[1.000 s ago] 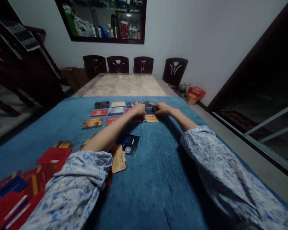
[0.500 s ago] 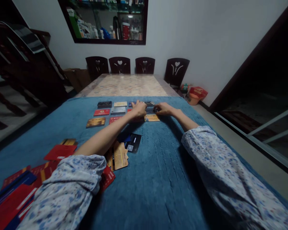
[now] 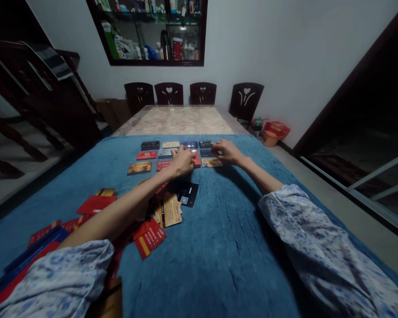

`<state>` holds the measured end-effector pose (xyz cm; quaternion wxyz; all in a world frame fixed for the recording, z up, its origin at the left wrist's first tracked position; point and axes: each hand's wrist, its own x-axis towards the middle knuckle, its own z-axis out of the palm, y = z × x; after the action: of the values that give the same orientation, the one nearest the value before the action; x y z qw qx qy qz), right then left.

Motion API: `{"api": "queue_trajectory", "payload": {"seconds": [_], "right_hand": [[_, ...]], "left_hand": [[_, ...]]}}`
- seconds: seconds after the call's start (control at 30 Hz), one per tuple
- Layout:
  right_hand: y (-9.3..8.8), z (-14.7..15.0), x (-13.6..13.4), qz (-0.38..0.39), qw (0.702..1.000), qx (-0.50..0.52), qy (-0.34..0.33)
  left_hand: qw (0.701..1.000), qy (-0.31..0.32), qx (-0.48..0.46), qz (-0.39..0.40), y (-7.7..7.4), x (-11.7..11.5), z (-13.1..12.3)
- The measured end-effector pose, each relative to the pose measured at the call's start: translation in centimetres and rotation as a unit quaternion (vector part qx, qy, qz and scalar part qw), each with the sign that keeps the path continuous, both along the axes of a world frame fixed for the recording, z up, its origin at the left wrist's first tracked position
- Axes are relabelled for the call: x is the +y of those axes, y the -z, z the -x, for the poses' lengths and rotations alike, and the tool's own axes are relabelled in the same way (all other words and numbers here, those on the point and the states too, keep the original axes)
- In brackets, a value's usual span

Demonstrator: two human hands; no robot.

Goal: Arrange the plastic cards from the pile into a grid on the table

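Bank-style cards lie in three neat rows at the far side of the blue cloth. My left hand (image 3: 184, 161) hovers over a red card stack (image 3: 197, 160) in the middle of the rows, fingers apart and bent, with no card visible in it. My right hand (image 3: 227, 152) is at the right end of the rows, its fingertips curled together by the dark blue card (image 3: 207, 153). Whatever they pinch is too small to make out. Beside that hand are a black card (image 3: 205, 144) and a yellow card (image 3: 212, 163).
Loose cards lie in a spread nearer me: a black card (image 3: 189, 194), tan cards (image 3: 171, 210), red cards (image 3: 150, 238) and a red card (image 3: 96, 204) left of my forearm. Beyond the blue cloth (image 3: 212, 265) is the marbled tabletop (image 3: 182, 119), with chairs (image 3: 203, 93) behind.
My left hand has drawn back and left, uncovering the red stack and a blue stack. My right hand stays by the dark cards at the right. The view has shifted slightly.
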<state>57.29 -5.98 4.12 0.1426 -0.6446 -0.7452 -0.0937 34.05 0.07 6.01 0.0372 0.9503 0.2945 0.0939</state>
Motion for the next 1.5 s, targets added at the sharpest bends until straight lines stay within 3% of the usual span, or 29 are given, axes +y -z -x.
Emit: {"api": "queue_trajectory", "payload": {"seconds": [0.27, 0.53, 0.8, 1.07, 1.5], "right_hand": [[0.3, 4.0, -1.1, -0.009, 0.996, 0.016, -0.087], [1.3, 8.3, -1.6, 0.002, 0.98, 0.052, -0.191], [2.6, 11.5, -2.3, 0.0, 0.952, 0.072, -0.297], [3.0, 12.6, -3.4, 0.036, 0.951, 0.028, -0.307], [2.9, 10.1, -3.1, 0.026, 0.958, 0.054, -0.281]], "left_hand": [[1.0, -0.005, 0.028, -0.006, 0.5, -1.9, 4.4], [0.998, -0.049, 0.027, 0.0, 1.4, -1.9, 8.1], [0.999, -0.042, 0.001, 0.019, 2.2, -2.2, 10.0], [0.999, -0.038, -0.006, 0.033, 2.3, -3.2, 9.8], [0.999, -0.025, -0.017, 0.033, 2.7, -3.0, 9.8]]}}
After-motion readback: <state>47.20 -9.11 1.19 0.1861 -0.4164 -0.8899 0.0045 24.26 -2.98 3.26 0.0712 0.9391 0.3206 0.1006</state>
